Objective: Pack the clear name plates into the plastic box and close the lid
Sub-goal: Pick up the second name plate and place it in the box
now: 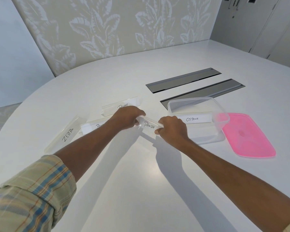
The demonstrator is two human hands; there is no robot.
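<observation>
My left hand (126,118) and my right hand (172,129) each grip one end of a clear name plate marked PANDA (148,125), held just left of the clear plastic box (221,131). Inside the box lies a plate marked OSTRICH (193,119). Three more clear plates rest on the white table: BEAR (120,105) behind my left hand, a plate partly hidden by my left wrist (92,127), and ZEBRA (66,134) at the far left. The pink lid (248,136) lies flat to the right of the box.
Two long grey recessed panels (182,79) (206,91) sit in the table behind the box. The rounded table edge (23,104) curves along the left. A leaf-patterned wall stands behind the table.
</observation>
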